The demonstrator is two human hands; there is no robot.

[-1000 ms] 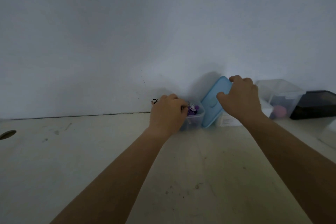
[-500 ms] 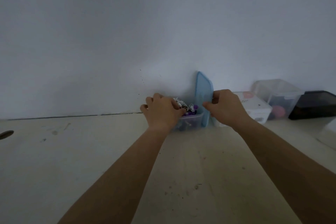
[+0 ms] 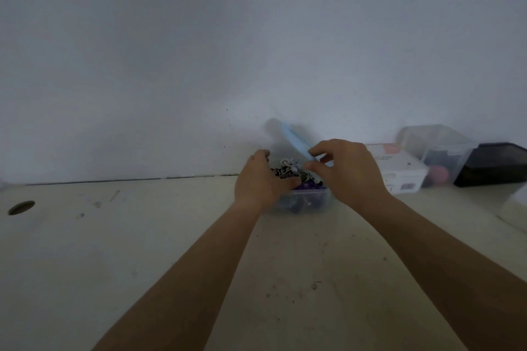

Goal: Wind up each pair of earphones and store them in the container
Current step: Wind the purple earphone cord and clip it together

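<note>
Cream-coloured table (image 3: 142,251) is seen under both forearms, scuffed and speckled; a round hole (image 3: 21,207) is cut in it at far left. Grey-white wall (image 3: 199,51) runs behind.

Left hand (image 3: 262,179) is set on the left side of the container (image 3: 306,200). Fingers are curled round its far-left rim, and the thumb is laid across the near rim against the heap inside.

Container is clear plastic, placed on the table close to the wall, open at the top. Earphones (image 3: 289,169) are piled in it above rim level, with white, black and purple cords tangled together. Single pairs cannot be told apart.

Lid (image 3: 295,138), light blue, is held tilted over the container's right rear, with its upper end leaning left toward the wall. It is motion-blurred.

Right hand (image 3: 349,172) is closed on the lid's lower end, which is pinched between thumb and curled fingers. Exact contact is hidden by the hand.

Just right of that hand a white box (image 3: 402,172) with a barcode label is seen. Next comes a clear box (image 3: 436,142) with something pink (image 3: 439,175) inside, then a black box (image 3: 493,164) just beside it.
</note>
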